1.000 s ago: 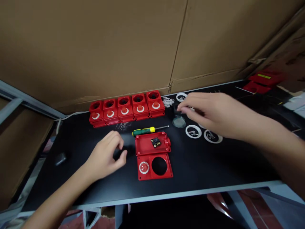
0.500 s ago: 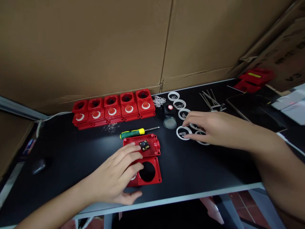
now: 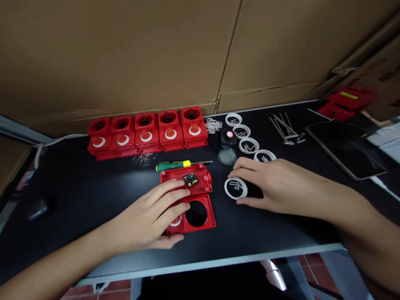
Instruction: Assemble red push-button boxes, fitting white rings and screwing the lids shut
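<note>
My left hand [image 3: 153, 216] rests with spread fingers over two open red housing parts. The upper red shell [image 3: 200, 176] holds a small black part [image 3: 191, 179]. Below it lies a red cover [image 3: 210, 210] with a big round hole; my thumb is at its lower edge. My right hand [image 3: 265, 183] grips a white ring-shaped dish [image 3: 227, 190] of screws between thumb and fingers, right of the red parts. A green and yellow screwdriver [image 3: 173, 166] lies just above the upper shell.
Several red units [image 3: 146, 135] line the back edge. Several more white dishes [image 3: 249, 146] stand behind my right hand. A round clear lid [image 3: 226, 156], metal pins [image 3: 283, 129] and a phone [image 3: 346, 148] lie on the black table. Cardboard [image 3: 125, 54] stands behind.
My right hand has moved toward the front left with the dish of screws, away from the other dishes. My left hand stays on the red parts. The view has shifted slightly.
</note>
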Action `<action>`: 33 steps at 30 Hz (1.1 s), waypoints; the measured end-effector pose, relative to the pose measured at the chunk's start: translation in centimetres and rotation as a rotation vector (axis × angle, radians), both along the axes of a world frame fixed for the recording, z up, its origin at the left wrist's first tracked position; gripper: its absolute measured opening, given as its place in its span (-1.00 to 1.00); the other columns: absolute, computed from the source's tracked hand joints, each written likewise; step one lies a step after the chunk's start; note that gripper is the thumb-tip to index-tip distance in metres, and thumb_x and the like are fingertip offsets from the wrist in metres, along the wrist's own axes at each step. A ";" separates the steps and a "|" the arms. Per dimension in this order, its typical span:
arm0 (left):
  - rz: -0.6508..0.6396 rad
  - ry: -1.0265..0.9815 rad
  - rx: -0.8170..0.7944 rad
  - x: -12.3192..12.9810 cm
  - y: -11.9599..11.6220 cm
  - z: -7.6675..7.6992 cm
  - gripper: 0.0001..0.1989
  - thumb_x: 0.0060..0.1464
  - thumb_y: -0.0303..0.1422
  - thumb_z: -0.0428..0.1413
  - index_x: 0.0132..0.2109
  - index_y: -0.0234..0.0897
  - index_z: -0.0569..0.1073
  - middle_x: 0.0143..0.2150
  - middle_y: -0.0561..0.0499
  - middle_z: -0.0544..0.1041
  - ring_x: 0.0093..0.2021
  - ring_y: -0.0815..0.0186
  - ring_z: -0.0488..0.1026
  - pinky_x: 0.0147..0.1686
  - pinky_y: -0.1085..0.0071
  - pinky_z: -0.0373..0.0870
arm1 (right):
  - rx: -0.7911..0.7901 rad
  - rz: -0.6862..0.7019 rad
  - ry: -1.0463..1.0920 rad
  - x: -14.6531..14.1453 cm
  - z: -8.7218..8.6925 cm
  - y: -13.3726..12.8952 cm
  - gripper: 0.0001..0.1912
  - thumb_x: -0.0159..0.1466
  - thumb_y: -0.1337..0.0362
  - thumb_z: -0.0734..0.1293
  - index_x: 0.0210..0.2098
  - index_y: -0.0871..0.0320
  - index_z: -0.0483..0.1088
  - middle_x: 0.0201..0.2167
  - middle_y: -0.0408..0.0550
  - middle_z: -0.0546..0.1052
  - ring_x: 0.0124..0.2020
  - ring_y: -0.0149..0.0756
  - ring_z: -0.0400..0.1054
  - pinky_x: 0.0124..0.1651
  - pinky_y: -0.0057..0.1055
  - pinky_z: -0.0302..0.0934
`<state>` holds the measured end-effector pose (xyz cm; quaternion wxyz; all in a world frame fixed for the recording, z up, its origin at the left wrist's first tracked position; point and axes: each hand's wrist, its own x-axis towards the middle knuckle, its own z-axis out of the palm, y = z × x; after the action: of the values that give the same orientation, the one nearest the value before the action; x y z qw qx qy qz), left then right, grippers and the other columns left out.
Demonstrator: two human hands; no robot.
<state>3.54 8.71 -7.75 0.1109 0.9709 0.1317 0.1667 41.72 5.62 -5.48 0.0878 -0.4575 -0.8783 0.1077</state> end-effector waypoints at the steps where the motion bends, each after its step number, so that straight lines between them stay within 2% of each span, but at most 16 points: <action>1: 0.000 -0.002 0.011 0.0 0.1 -0.1 -0.41 0.29 -0.23 0.46 0.32 -0.33 0.48 0.31 -0.38 0.64 0.47 -0.21 0.49 0.42 -0.18 0.61 | -0.014 0.013 -0.014 -0.4 0.0 -0.1 -0.67 0.44 0.05 0.43 0.08 0.08 0.60 0.06 -0.08 0.57 -0.40 -0.56 0.34 -0.33 -0.48 0.15; 4: 0.008 -0.013 0.019 0.0 0.4 -0.4 -0.42 0.35 -0.20 0.44 0.35 -0.35 0.48 0.34 -0.36 0.64 0.48 -0.17 0.49 0.43 -0.15 0.60 | -0.039 0.021 -0.044 -1.4 0.1 -0.2 -0.65 0.42 0.05 0.43 0.09 0.12 0.58 0.15 -0.03 0.55 -0.40 -0.56 0.33 -0.35 -0.47 0.14; 9: 0.014 -0.034 0.025 0.2 0.5 -1.1 -0.43 0.41 -0.16 0.39 0.36 -0.37 0.45 0.36 -0.37 0.62 0.47 -0.16 0.50 0.42 -0.13 0.61 | -0.062 0.051 -0.050 -1.4 0.6 0.0 -0.69 0.45 0.11 0.38 0.09 0.11 0.56 0.11 -0.02 0.57 -0.36 -0.53 0.39 -0.32 -0.50 0.20; 13: 0.043 -0.060 0.050 0.2 0.2 -1.4 -0.39 0.40 -0.12 0.37 0.37 -0.38 0.43 0.37 -0.44 0.59 0.47 -0.23 0.47 0.39 -0.19 0.60 | 0.056 0.070 0.019 -1.3 1.3 -0.1 -0.69 0.45 0.15 0.37 0.12 0.12 0.50 0.14 0.02 0.56 -0.30 -0.50 0.48 -0.31 -0.51 0.31; 16: 0.089 -0.062 0.077 0.3 0.0 -1.5 -0.40 0.41 -0.12 0.32 0.38 -0.38 0.42 0.30 -0.42 0.61 0.35 -0.23 0.54 0.32 -0.17 0.63 | 0.173 0.066 0.152 -2.2 1.4 -0.5 -0.62 0.48 0.12 0.40 0.22 0.11 0.44 0.12 0.05 0.53 -0.16 -0.49 0.54 -0.24 -0.58 0.41; 20: 0.103 -0.041 0.064 0.5 -0.4 -1.5 -0.45 0.41 -0.21 0.32 0.38 -0.39 0.43 0.23 -0.36 0.63 0.16 -0.11 0.60 0.21 -0.04 0.66 | 0.187 0.078 0.293 -4.6 0.5 -1.4 -0.53 0.50 0.10 0.44 0.31 0.10 0.39 0.13 0.04 0.52 -0.27 -0.62 0.43 -0.17 -0.66 0.46; 25: 0.117 -0.092 -0.014 0.8 -1.0 -1.6 -0.28 0.33 -0.27 0.38 0.47 -0.45 0.33 0.26 -0.39 0.62 0.19 -0.13 0.57 0.22 -0.05 0.64 | 0.108 0.097 0.380 -6.9 -1.2 -2.2 -0.54 0.52 0.04 0.41 0.26 0.15 0.36 0.05 -0.04 0.58 -0.39 -0.65 0.31 -0.29 -0.66 0.40; 30: 0.112 -0.100 0.003 1.0 -1.1 -1.6 -0.36 0.38 -0.25 0.34 0.43 -0.45 0.36 0.32 -0.41 0.61 0.23 -0.15 0.59 0.24 -0.08 0.66 | 0.117 0.121 0.351 -7.4 -2.1 -2.1 -0.58 0.55 0.04 0.36 0.25 0.16 0.39 0.07 -0.03 0.56 -0.42 -0.65 0.31 -0.33 -0.64 0.40; 33: 0.073 -0.164 0.029 1.0 -1.0 -1.4 -0.49 0.45 -0.27 0.29 0.38 -0.40 0.41 0.25 -0.34 0.66 0.25 -0.09 0.61 0.25 -0.05 0.68 | 0.143 0.131 0.352 -7.6 -2.3 -2.0 -0.57 0.56 0.03 0.34 0.27 0.16 0.40 0.10 -0.02 0.55 -0.41 -0.66 0.32 -0.31 -0.64 0.42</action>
<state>4.54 7.73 -9.18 0.1012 0.9500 0.1548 0.2515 34.13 3.61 -7.82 0.2651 -0.3662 -0.8826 0.1291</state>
